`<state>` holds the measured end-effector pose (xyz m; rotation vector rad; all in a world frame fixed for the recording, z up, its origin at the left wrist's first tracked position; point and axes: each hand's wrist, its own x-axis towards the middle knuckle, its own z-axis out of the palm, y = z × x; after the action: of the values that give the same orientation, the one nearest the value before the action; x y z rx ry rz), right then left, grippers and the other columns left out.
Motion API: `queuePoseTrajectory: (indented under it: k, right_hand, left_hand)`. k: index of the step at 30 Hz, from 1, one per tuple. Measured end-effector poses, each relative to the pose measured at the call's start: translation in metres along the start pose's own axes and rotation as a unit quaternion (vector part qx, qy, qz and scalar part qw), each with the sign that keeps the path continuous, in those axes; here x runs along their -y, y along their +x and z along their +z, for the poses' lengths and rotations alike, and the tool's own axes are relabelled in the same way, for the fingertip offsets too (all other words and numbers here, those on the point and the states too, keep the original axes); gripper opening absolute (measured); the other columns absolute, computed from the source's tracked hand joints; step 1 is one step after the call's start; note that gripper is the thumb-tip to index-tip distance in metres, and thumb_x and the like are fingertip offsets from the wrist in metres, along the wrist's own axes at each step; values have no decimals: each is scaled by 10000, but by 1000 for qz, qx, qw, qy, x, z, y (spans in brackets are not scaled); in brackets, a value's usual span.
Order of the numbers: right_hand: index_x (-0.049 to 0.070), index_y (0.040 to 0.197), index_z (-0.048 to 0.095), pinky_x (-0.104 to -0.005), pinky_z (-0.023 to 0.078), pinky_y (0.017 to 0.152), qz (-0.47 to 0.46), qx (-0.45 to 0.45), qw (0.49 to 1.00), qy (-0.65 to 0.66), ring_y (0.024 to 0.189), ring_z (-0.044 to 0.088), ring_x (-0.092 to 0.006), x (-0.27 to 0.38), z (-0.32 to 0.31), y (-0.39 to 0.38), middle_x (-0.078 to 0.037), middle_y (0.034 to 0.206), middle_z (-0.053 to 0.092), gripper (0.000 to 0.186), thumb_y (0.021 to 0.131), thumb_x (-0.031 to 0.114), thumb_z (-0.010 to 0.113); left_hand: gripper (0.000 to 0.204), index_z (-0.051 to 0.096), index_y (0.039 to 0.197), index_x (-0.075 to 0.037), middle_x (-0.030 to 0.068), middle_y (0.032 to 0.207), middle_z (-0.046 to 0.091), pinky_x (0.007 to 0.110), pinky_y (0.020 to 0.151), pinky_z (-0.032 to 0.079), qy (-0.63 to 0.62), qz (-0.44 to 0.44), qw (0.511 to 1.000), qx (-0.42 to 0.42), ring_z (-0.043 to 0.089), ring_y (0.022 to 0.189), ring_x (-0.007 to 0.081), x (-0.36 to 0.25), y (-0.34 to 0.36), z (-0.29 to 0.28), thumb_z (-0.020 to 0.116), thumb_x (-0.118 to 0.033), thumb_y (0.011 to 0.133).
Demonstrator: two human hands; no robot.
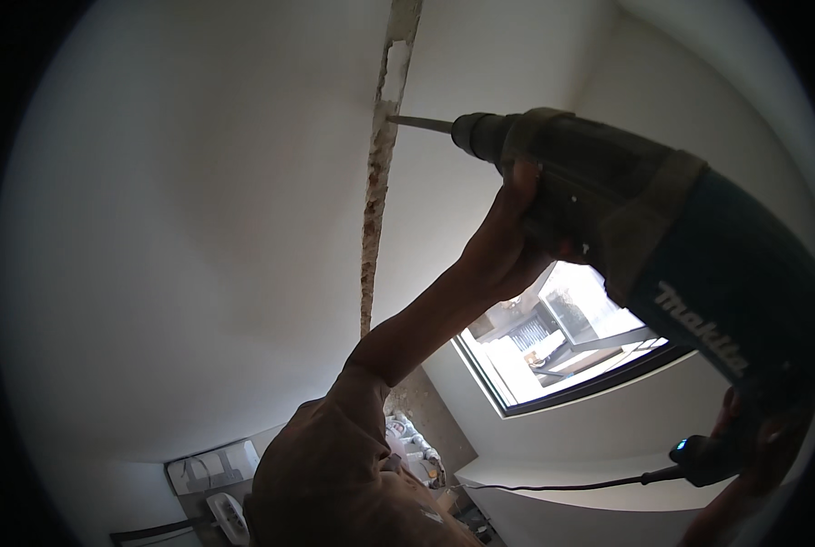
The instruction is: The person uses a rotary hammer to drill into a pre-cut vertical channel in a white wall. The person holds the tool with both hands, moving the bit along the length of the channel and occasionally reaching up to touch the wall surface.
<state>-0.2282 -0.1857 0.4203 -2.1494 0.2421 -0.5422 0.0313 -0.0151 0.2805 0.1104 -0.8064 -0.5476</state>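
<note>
A large teal and dark grey rotary hammer spans the upper right, pointing left. Its tapered steel bit meets a rough, chipped groove that cuts a long strip through the pale plastered surface; whether the tip presses in or only touches, I cannot tell. My left hand is closed around the tool's front underside, behind the chuck. At the far right, my right hand grips the rear handle, mostly in shadow, with part of its fingers hidden. A brown sleeve covers my left upper arm.
A black power cord runs leftward from the handle's base. Below the tool, a dark-framed window lets in bright light. A crumpled whitish bag and other items lie low down, beside my sleeve. White wall fills the left.
</note>
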Motion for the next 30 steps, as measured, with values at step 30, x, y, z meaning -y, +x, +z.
queuePoseTrajectory:
  k: [30]
  right_hand:
    - [2, 1330, 272, -326, 545, 633, -23, -110, 993, 31, 761, 649, -254, 1, 47, -43, -193, 932, 613, 957, 703, 568, 722]
  left_hand:
    - [725, 345, 1217, -12, 169, 1043, 561, 386, 739, 601, 122, -58, 991, -5, 663, 860, 236, 14, -9, 6, 573, -580, 827]
